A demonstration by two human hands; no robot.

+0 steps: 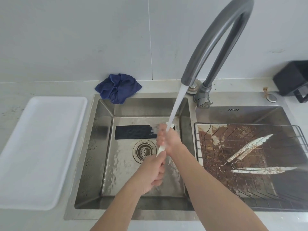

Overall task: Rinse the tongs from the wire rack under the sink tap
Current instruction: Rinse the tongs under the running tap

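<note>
Both my hands hold one pair of pale tongs (161, 149) over the left sink basin (106, 147). My left hand (154, 175) grips the near end. My right hand (166, 139) is closed around the far part, right under the stream of water (176, 104) that runs from the grey arched tap (216, 44). Most of these tongs are hidden by my fingers and the water. Two more soiled metal tongs (250, 148) (260, 170) lie on the wire rack (198, 147) over the right basin.
A black mat (133, 132) and the round drain (144, 150) lie in the left basin. A white tray (40, 147) rests on the counter at left. A crumpled blue cloth (117, 88) sits behind the sink. A black box (293, 79) stands at the far right.
</note>
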